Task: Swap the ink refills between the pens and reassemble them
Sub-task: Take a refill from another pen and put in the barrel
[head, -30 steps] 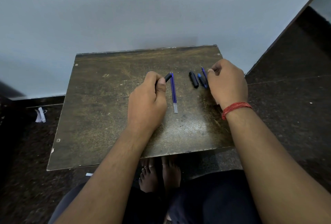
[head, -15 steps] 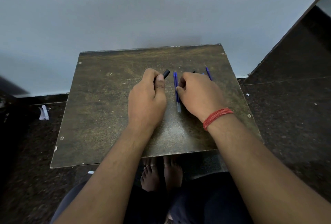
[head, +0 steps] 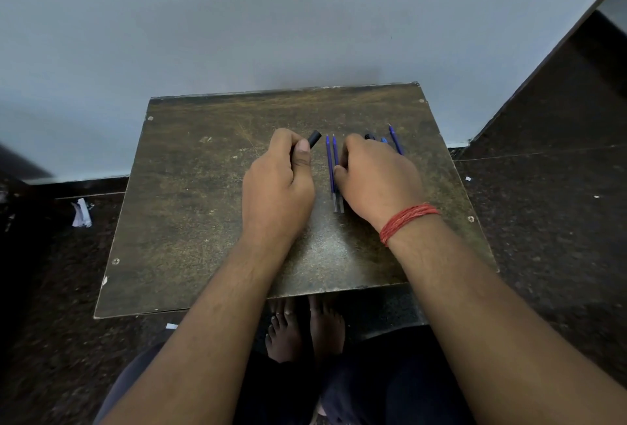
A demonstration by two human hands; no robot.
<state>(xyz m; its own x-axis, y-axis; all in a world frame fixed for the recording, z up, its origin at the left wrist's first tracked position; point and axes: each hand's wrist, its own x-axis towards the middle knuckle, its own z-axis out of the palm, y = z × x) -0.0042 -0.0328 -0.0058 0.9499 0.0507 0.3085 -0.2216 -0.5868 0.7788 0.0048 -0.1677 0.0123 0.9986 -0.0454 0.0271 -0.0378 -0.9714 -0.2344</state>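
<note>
My left hand (head: 278,183) rests on the small brown table (head: 190,207), shut on a black pen barrel (head: 314,138) whose end sticks out past the thumb. Two blue refills (head: 329,166) lie side by side on the table between my hands, tips pointing away from me. My right hand (head: 376,180) sits just right of them, thumb and forefinger pinched on the right-hand refill (head: 335,149), which still lies flat. Behind its knuckles a black pen piece (head: 369,136), a small blue piece (head: 384,140) and a thin blue pen part (head: 395,141) peek out.
The table's far edge meets a pale wall (head: 271,34). Dark speckled floor surrounds it, with crumpled white paper (head: 81,213) at the left and small scraps (head: 171,326) near the front. My bare feet (head: 305,329) are under the table's front edge.
My right hand has moved left from the pen pieces at the right to the two refills in the middle. My left hand has kept its hold on the black barrel.
</note>
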